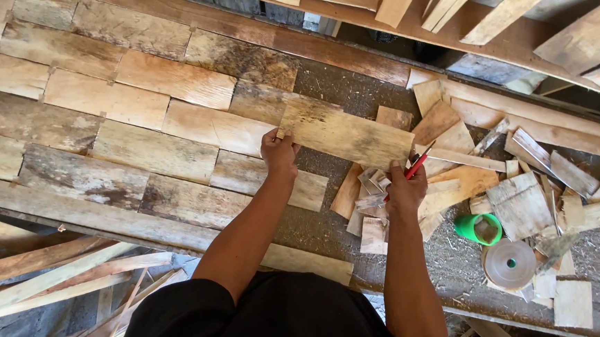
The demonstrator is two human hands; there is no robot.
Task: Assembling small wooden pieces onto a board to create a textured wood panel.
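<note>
Head view, weathered stained plank, both hands gripping

No packages, labels, signs or screens show anywhere around the hands or the worn wooden board they grip; only bare wood pieces, scraps and two unmarked rolls lie on the bench near that grip.

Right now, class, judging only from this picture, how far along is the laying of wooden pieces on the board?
Done: rows of flat wood pieces already cover the left of the board.
In hand: the left hand and right hand, which also holds a red pencil, hold one plank at the rows' edge.
Left: the board's right part is bare, with loose offcuts lying there.
</note>
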